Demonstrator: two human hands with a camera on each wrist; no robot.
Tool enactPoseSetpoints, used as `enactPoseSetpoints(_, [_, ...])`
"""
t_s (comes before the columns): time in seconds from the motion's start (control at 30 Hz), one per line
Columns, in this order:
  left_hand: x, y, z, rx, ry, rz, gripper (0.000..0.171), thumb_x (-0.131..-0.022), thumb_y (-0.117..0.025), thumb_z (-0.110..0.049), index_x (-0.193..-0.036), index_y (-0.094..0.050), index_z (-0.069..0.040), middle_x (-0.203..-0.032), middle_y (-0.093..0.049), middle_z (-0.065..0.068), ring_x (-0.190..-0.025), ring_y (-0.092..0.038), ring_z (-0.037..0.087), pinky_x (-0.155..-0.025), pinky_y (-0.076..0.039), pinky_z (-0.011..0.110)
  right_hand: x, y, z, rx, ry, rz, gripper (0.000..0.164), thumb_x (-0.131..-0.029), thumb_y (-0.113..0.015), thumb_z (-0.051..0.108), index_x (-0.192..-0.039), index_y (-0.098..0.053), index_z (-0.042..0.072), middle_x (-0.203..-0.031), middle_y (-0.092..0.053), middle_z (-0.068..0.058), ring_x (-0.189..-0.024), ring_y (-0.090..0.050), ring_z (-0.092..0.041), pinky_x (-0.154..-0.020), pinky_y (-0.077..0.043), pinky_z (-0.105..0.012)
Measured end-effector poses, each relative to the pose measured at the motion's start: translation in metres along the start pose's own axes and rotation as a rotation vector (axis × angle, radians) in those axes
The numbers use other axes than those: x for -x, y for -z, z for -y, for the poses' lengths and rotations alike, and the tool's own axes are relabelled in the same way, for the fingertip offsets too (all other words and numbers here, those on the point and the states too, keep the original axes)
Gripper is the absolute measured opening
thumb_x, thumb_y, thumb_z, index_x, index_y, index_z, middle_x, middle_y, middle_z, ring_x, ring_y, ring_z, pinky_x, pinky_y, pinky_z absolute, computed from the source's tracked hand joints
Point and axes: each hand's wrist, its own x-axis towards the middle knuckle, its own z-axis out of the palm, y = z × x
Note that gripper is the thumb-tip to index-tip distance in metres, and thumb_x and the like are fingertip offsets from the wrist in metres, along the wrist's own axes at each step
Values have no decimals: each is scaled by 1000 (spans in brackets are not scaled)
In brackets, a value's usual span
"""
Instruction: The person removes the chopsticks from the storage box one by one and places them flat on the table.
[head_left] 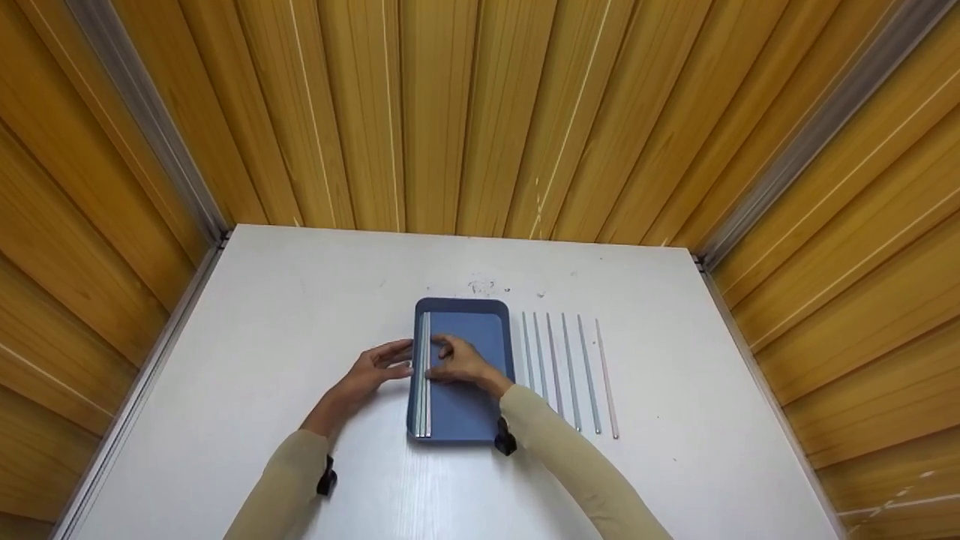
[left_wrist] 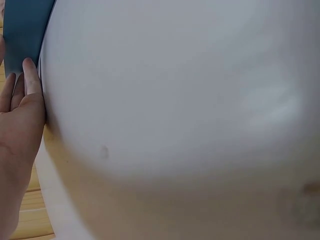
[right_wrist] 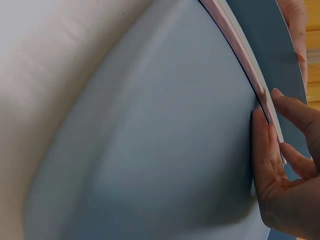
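Observation:
Thin, straight rods (head_left: pixel 423 412) in pale pink and green-grey lie side by side lengthwise in a blue rectangular tray (head_left: pixel 480 420), along its left wall. My right hand (head_left: pixel 463 364) reaches over the tray from the right, thumb and index fingertips at the rods' right edge. In the right wrist view its fairly straight fingers (right_wrist: pixel 265 150) rest beside the pinkish rod (right_wrist: pixel 232 32). My left hand (head_left: pixel 367 379) is at the outside of the left wall, thumb and fingers extended toward it. In the left wrist view, its fingertips (left_wrist: pixel 29 65) touch the blue wall.
To the right of the tray, several similar rods (head_left: pixel 570 367) lie spaced apart, nearly parallel, on the white table (head_left: pixel 315 300). Dark specks (head_left: pixel 484 286) mark the tabletop behind the tray. Yellow wood-look panels (head_left: pixel 435 112) stand around the table's back and sides.

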Motion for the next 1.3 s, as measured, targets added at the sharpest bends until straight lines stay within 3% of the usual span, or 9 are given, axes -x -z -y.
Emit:
enactPoseSetpoints(0.07, [0, 0, 0, 2, -12, 3, 67, -94, -72, -8, -155, -42, -5, -153, -50, 21, -146, -45, 32, -111, -45, 32, 0, -3, 2, 46, 12, -22, 73, -77, -84, -3, -142, -52, -7, -98, -52, -11, -72, -53, -9, -65, -59, -22])
enactPoseSetpoints(0.33, [0, -1, 0, -4, 3, -16, 68, -94, -74, -11, -154, -43, -6, -153, -52, 18, -146, -46, 30, -115, -42, 36, -2, -7, 7, -14, -88, -79, 74, -77, -84, -5, -143, -51, -4, -95, -49, -7, -68, -61, -14, -63, -64, -31])
enactPoseSetpoints(0.73, [-1, -3, 0, 7, 8, -19, 68, -94, -74, -11, -154, -43, -4, -153, -52, 19, -147, -45, 32, -119, -37, 39, -1, -7, 9, -93, -145, -79, 73, -77, -78, -14, -144, -53, 1, -97, -49, -8, -70, -67, -18, -65, -65, -34])
enactPoseSetpoints(1.03, [0, -3, -1, 4, 5, -10, 67, -95, -71, -8, -155, -40, -3, -155, -49, 22, -148, -42, 34, -112, -43, 28, 1, -7, 10, -125, -153, -70, 82, -70, -80, -21, -144, -52, 1, -102, -50, -11, -70, -66, -21, -68, -65, -38])
enactPoseSetpoints(1.3, [1, -5, -4, -2, 16, -29, 68, -95, -72, -7, -155, -41, -3, -155, -49, 21, -149, -41, 34, -119, -38, 38, 1, -6, 12, -148, -182, -49, 85, -70, -75, -23, -147, -50, 2, -102, -48, -10, -72, -67, -23, -68, -65, -38])
